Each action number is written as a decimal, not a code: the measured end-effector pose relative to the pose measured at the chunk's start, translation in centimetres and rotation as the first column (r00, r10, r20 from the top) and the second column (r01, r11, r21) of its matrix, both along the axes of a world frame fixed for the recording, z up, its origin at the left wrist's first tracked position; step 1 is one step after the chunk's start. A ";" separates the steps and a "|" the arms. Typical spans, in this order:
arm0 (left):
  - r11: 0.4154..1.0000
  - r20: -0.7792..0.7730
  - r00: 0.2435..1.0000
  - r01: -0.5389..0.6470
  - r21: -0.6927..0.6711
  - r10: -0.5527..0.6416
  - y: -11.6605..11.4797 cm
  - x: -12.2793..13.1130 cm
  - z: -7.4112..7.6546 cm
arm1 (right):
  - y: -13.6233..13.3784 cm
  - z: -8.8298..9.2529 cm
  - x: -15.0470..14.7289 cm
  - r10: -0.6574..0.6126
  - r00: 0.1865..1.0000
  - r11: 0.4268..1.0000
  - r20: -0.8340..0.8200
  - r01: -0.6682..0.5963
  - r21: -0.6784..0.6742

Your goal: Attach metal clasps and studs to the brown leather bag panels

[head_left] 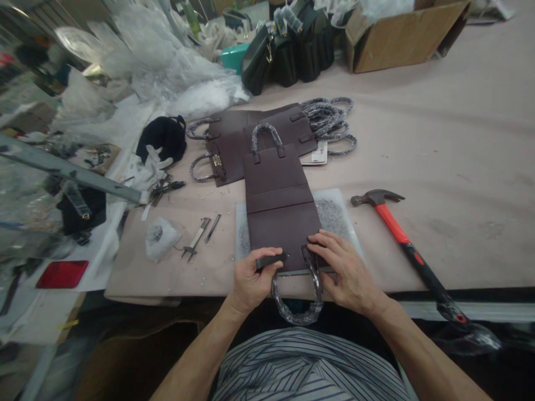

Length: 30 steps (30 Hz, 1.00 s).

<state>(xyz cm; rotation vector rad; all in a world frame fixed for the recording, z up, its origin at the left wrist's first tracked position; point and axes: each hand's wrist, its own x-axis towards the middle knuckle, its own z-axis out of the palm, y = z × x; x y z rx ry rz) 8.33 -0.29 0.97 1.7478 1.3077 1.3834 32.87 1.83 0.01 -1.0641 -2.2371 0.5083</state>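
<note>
A dark brown leather bag panel lies unfolded in front of me, with a plastic-wrapped handle at its near end and another wrapped handle at its far end. My left hand is closed, pinching a dark leather tab between thumb and fingers over the panel's near left corner. A small hole shows beside that tab. At the near right corner, my right hand grips the panel's edge by the handle's base, fingers on top and thumb lower down. Under the panel is a speckled slab.
A claw hammer lies to the right. Calipers, a metal punch and a plastic bag lie to the left. Behind are more brown panels, a black cap, black bags and a cardboard box.
</note>
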 end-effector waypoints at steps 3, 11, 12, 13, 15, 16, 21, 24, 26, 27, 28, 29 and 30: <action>1.000 -0.024 1.000 0.012 -0.002 -0.012 0.0 0.0 0.0 | 0.0 0.1 0.0 -0.005 1.000 1.000 0.001 0.005 0.000; 0.995 -0.062 0.998 0.011 0.096 -0.005 0.4 0.1 -0.8 | -0.1 -0.1 0.0 -0.005 1.000 1.000 -0.002 0.005 -0.013; 0.995 -0.067 0.998 0.008 0.104 -0.001 0.3 0.1 -0.9 | -0.1 -0.1 0.0 -0.005 1.000 1.000 0.001 0.005 -0.016; 0.994 -0.075 0.997 0.003 0.106 0.005 0.2 0.2 -0.9 | -0.1 -0.2 0.0 -0.007 1.000 1.000 0.001 0.007 -0.017; 0.994 -0.090 0.995 -0.026 0.109 0.036 0.1 0.4 -1.0 | -0.1 -0.2 0.0 -0.009 1.000 1.000 -0.003 0.009 -0.011; 0.992 -0.099 0.994 -0.042 0.115 0.054 0.0 0.5 -1.0 | -0.1 -0.1 0.0 -0.010 1.000 1.000 -0.004 0.010 -0.008; 0.986 -0.121 0.989 -0.069 0.153 0.088 -0.2 0.9 -0.9 | -0.1 0.1 0.0 -0.008 1.000 1.000 0.001 0.008 -0.005; 0.985 -0.132 0.986 -0.080 0.151 0.100 -0.3 1.0 -1.1 | -0.2 0.0 0.0 -0.012 1.000 1.000 -0.007 0.012 -0.002; 0.982 -0.135 0.985 -0.085 0.169 0.109 -0.4 1.1 -1.3 | -0.2 -0.1 0.0 -0.011 1.000 1.000 -0.004 0.011 -0.011; 0.979 -0.134 0.985 -0.088 0.183 0.113 -0.5 1.2 -1.3 | -0.2 -0.1 0.0 -0.011 1.000 1.000 -0.003 0.011 -0.016; 0.977 -0.133 0.984 -0.091 0.194 0.118 -0.6 1.3 -1.3 | -0.2 -0.2 0.1 -0.010 1.000 1.000 -0.003 0.010 -0.019; 0.975 -0.134 0.983 -0.097 0.202 0.126 -0.6 1.4 -1.3 | -0.2 -0.2 0.1 -0.009 1.000 1.000 -0.004 0.009 -0.019; 0.973 -0.137 0.981 -0.105 0.206 0.135 -0.7 1.5 -1.3 | -0.2 -0.2 0.1 -0.008 1.000 1.000 -0.006 0.008 -0.018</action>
